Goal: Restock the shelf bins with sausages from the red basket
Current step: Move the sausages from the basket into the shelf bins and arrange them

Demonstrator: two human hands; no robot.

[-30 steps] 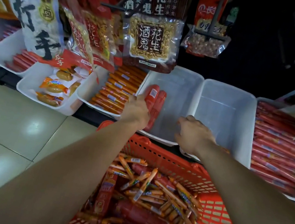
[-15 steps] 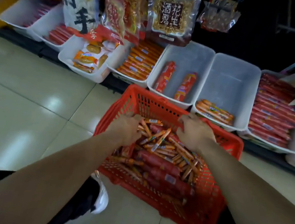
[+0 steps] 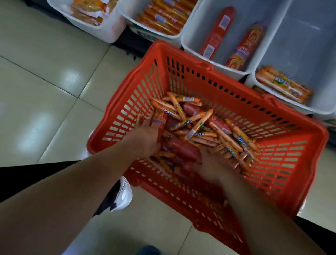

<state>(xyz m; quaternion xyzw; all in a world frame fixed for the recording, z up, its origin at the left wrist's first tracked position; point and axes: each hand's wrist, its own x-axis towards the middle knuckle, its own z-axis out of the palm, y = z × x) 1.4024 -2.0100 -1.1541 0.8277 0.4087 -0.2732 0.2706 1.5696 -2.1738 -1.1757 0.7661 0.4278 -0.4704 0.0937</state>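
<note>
Both hands have dropped from the far rim into the red basket (image 3: 285, 170), now down in the loose sausages (image 3: 197, 123). Left hand (image 3: 146, 139) has its fingers spread into the pile; can't tell if it grips anything. Right hand (image 3: 212, 165) is blurred, grip unclear. The two red sausages (image 3: 219, 30) lie unmoved in the bin (image 3: 201, 16) just beyond the basket.

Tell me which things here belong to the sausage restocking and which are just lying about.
Job: red basket, thin orange sausages, thick red sausages, part-empty white bins, left hand, right hand.
Lying about: snack packets, shelved orange sausages, shoe.
</note>
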